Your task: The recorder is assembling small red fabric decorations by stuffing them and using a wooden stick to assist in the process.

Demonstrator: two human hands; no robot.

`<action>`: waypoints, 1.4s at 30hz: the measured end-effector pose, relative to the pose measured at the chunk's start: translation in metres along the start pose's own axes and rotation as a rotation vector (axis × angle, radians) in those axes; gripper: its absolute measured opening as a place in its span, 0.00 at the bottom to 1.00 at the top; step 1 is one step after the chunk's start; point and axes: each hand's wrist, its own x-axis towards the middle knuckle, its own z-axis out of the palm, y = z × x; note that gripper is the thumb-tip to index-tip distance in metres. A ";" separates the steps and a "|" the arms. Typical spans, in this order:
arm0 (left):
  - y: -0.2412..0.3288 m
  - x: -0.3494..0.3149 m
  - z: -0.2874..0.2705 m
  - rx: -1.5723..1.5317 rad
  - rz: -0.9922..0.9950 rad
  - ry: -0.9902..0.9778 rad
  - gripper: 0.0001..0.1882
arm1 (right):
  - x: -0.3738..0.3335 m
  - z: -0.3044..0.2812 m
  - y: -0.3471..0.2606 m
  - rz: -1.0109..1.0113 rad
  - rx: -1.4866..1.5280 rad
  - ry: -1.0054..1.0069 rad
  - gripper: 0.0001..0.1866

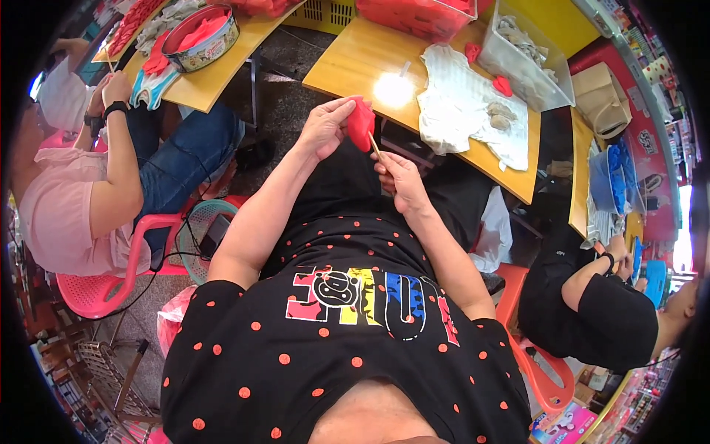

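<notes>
Over my lap, near the table's front edge, my left hand [327,127] pinches a piece of red fabric [361,124] between thumb and fingers. My right hand [400,177] grips a thin wooden stick [376,146] just below it. The stick's upper end meets the lower edge of the fabric; whether it goes inside, I cannot tell. On the wooden table [347,55] ahead lies a white cloth [451,96] with a small beige bundle [501,117] and a red piece [502,86] on it.
A red-filled bin [418,21] and a clear bin [521,48] of pale pieces stand at the table's back. Co-workers sit at left [66,177] and right [592,303]. A round tin [201,41] of red pieces stands on the left table. A tan bag [600,100] sits at right.
</notes>
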 end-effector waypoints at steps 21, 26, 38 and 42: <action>-0.004 0.002 -0.004 0.042 -0.029 0.021 0.13 | -0.007 -0.004 -0.012 0.074 -0.064 0.013 0.12; -0.003 0.000 -0.001 0.002 0.007 0.075 0.13 | -0.005 -0.005 -0.005 0.070 0.104 0.006 0.12; -0.004 0.003 -0.005 0.072 -0.049 0.033 0.11 | -0.003 -0.007 -0.005 0.086 0.016 0.007 0.11; -0.003 0.002 -0.002 0.101 -0.021 0.034 0.11 | -0.002 -0.007 0.000 0.105 0.144 -0.009 0.11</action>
